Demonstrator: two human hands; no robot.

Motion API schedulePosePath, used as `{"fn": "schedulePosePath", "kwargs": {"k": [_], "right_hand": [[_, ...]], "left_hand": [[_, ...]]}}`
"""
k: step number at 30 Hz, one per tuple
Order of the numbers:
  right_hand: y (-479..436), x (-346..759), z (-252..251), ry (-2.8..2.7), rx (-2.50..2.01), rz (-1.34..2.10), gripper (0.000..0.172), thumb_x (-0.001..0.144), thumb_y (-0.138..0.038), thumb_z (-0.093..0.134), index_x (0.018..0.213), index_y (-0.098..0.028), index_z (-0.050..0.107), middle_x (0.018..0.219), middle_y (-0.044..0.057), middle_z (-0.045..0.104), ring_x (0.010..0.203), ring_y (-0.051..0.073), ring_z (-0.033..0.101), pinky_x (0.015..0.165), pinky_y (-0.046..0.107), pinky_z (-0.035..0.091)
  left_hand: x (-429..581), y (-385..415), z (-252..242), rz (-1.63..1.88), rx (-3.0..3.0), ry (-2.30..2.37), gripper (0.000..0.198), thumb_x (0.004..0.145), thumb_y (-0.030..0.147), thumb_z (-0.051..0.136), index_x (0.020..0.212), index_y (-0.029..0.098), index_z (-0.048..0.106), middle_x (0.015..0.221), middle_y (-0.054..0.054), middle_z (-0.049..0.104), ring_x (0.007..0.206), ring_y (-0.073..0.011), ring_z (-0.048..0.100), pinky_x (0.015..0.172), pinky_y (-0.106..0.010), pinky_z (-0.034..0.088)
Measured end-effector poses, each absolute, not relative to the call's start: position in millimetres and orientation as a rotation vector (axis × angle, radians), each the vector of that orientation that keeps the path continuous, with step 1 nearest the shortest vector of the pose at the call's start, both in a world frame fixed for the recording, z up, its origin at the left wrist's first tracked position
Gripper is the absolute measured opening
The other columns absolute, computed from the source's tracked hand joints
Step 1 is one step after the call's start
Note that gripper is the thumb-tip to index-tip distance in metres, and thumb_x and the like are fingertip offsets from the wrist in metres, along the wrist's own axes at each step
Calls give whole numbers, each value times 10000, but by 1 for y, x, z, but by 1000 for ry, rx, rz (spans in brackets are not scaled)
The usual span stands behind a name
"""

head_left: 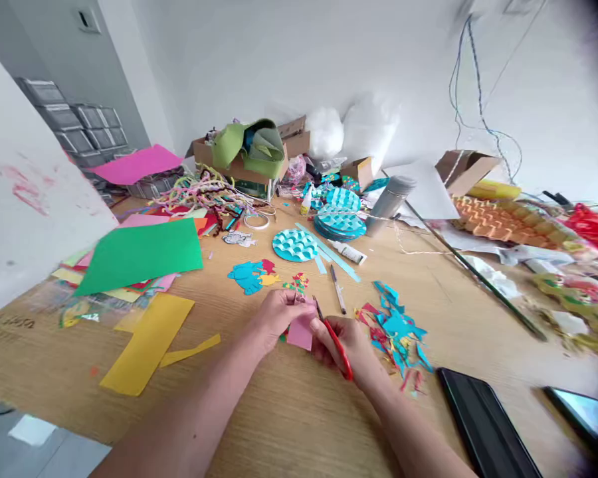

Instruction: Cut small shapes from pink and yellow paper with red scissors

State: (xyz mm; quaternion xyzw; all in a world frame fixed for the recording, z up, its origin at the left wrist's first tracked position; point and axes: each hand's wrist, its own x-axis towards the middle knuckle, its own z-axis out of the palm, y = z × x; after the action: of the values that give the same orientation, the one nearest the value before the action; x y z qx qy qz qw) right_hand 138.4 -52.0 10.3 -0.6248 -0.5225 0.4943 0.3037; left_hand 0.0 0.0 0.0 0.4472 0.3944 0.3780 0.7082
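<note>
A small piece of pink paper [299,334] is pinched in the fingers of my left hand [278,317]. My right hand [347,345] is closed round red-handled scissors [339,348], whose blades point up and left at the paper's edge. Just beyond my hands lie tiny red, green and yellow paper bits [299,282]. Cut fish-like shapes in blue paper [248,275], with red and yellow ones against them, rest a little further left. Right of my right hand spreads a heap of blue, red and yellow paper scraps [396,325]. A pen [337,289] lies ahead of the scissors.
Yellow paper [149,342] and green paper [142,255] lie to the left. A blue wave-patterned disc [295,245], a glue bottle [347,252] and a grey cylinder [389,206] stand ahead. Nearby on the right are a black phone [486,421] and a long green stick [478,275].
</note>
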Motion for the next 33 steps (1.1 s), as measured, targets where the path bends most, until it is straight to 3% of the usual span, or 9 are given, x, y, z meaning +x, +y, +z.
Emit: {"fn": "schedulePosePath", "kwargs": {"k": [33], "right_hand": [[-53,147,3,-1437,-1657,1331,557,687,-707,609,544,-187,471,432,6,581,329,84,472,326,173,322]], "left_hand": [[-2,2,3,814,945,901,181,578,276,718,612,135,609,586,-27,624,530,-108,527,533,-231,383]]}}
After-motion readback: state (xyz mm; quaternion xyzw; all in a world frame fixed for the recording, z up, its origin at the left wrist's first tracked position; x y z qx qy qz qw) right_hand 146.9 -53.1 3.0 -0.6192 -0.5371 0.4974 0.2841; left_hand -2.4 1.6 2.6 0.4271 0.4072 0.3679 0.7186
